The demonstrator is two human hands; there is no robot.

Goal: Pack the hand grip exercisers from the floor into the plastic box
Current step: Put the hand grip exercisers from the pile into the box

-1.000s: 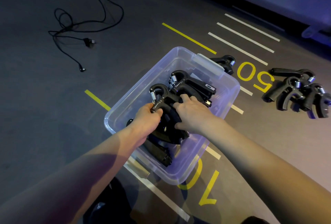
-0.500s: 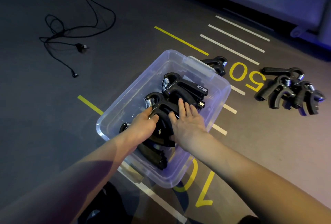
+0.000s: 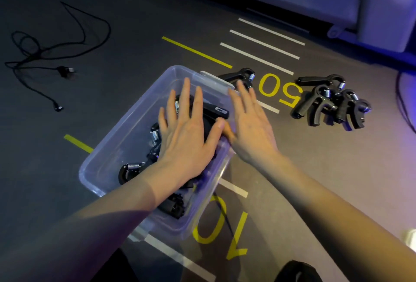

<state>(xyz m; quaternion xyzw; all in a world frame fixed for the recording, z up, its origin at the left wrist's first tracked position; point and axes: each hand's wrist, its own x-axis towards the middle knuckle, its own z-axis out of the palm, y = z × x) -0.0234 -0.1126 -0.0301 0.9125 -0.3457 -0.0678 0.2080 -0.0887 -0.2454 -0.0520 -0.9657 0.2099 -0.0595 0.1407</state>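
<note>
1. From the head camera we see our two hands over the clear plastic box on the floor. We use the box as our landmark.
2. Our left hand is flat and open, fingers spread, above the grip exercisers inside the box. It holds nothing. We cannot tell if it presses on them or just floats over them.
3. Our right hand is open too, and empty. It is over the right wall of the box, with its fingers pointing at the far corner.
4. We think we are between grabs: some grips are packed and both hands are free for more.
5. Inside the box lie several black grips with shiny springs. They are piled along the right side. The left side of the box floor looks bare.
6. One grip lies on the floor just past the far corner of the box, near our right fingertips.
7. A pile of grips sits well to the right of the box, by the yellow number 50.
8. Next, we think, the right hand should reach for the near grip, close on it and lift it over the wall.
9. A black cable lies far to the left of the box.
</note>
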